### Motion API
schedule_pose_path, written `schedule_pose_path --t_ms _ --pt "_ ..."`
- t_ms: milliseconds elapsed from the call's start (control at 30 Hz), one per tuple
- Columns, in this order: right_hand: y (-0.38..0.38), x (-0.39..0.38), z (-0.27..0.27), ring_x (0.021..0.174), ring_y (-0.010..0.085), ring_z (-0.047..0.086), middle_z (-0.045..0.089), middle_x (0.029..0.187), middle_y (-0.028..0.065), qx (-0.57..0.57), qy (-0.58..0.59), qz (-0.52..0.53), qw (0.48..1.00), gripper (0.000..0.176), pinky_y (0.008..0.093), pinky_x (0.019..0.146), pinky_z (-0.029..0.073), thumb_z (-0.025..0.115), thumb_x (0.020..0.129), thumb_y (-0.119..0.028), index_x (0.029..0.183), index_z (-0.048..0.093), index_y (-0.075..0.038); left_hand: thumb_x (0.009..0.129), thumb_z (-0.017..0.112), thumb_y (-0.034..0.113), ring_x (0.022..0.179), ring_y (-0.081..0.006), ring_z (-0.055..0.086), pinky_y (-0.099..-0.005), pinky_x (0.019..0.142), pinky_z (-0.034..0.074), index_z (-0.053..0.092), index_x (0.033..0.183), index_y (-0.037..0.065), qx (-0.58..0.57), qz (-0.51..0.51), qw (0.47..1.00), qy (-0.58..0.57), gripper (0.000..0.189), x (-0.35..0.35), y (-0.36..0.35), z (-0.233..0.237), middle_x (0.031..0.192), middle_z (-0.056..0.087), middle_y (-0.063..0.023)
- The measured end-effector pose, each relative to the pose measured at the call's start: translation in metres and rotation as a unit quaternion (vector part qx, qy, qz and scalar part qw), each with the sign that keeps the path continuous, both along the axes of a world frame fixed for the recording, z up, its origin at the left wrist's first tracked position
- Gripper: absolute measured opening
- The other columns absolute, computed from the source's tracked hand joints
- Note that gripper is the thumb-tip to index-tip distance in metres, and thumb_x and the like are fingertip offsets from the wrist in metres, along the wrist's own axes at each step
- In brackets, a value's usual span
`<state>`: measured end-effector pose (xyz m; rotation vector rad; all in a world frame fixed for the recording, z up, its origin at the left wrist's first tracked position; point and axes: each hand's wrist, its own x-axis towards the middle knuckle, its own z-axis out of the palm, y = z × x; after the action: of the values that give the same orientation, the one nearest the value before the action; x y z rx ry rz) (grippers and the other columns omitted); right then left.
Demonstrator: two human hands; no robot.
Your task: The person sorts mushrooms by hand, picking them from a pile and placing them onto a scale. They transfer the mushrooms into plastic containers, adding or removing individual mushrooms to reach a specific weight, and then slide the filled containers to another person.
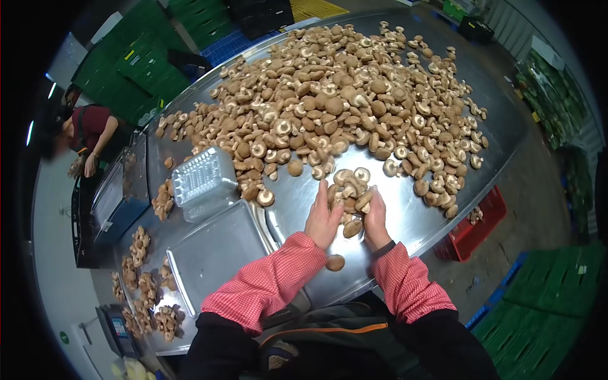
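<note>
Just this side of the pile (329, 88), the left hand (323, 220) and right hand (377, 220) jointly cradle mushrooms (350, 183), which uneven pressure could send slipping out.

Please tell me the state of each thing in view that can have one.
Left hand: open
Right hand: open
Gathered mushrooms: bunched between hands
Mushroom pile: loose, spread out
Lone mushroom: lying apart
Clear container: orientation unclear
Display: lit
Red crate: holding some mushrooms
Green crates: stacked
</note>
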<state>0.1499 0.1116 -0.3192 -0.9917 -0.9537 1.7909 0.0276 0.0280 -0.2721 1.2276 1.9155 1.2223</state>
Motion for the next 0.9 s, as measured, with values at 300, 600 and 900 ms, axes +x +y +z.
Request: schedule_pose_path --t_ms 300,600,900 --pt "-0.1 -0.079 0.069 0.083 0.0202 0.061 0.061 0.093 0.011 0.179 -0.075 0.079 0.978 0.044 0.0319 0.078 0.051 0.027 0.108 -0.036 0.113 0.051 0.0 0.102 0.048 0.038 0.118 -0.0275 0.058 -0.0346 0.103 0.042 0.052 0.138 0.004 -0.061 0.085 0.994 -0.033 0.049 -0.098 -0.065 0.052 0.128 0.061 -0.0173" --pt "-0.065 -0.072 0.04 0.074 0.0302 0.067 0.067 0.09 0.015 0.37 -0.393 0.192 0.819 0.03 0.0399 0.067 0.053 0.062 0.094 -0.023 0.118 0.06 -0.006 0.096 0.059 0.026 0.098 -0.0258 0.063 -0.0331 0.088 0.048 0.066 0.122 0.01 -0.091 0.069 0.987 0.115 0.032 -0.193 -0.168 0.057 0.102 0.064 -0.0106" --pt "-0.007 -0.011 -0.007 0.074 0.0328 0.064 0.064 0.075 0.0177 0.387 -0.477 0.271 0.741 0.017 0.0426 0.067 0.051 0.063 0.084 -0.016 0.083 0.061 0.001 0.096 0.053 0.026 0.099 -0.032 0.06 -0.0365 0.091 0.046 0.067 0.118 0.007 -0.05 0.062 0.976 0.2 0.032 -0.21 -0.185 0.043 0.104 0.061 -0.0137"
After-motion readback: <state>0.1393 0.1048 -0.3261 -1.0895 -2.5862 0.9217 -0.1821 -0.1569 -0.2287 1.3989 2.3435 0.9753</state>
